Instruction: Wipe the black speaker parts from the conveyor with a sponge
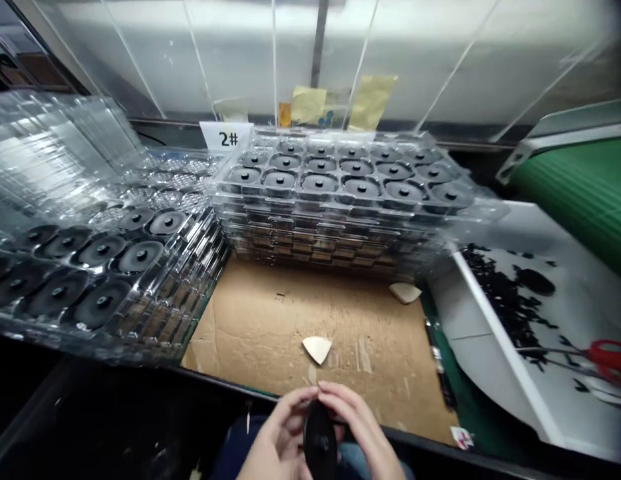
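My left hand (279, 440) and right hand (359, 420) are curled closed around a matte black round disc (320, 440), gripping it upright at its rim — just above a scuffed cardboard sheet (270, 333), with a pale curved wedge (317, 349) on it — and beyond, glossy clear blister trays (340, 212) cradle more black discs (279, 180)

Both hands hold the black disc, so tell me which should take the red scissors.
Probably the right hand: it sits on the side of the black disc nearer the red scissors; the left hand is farther.
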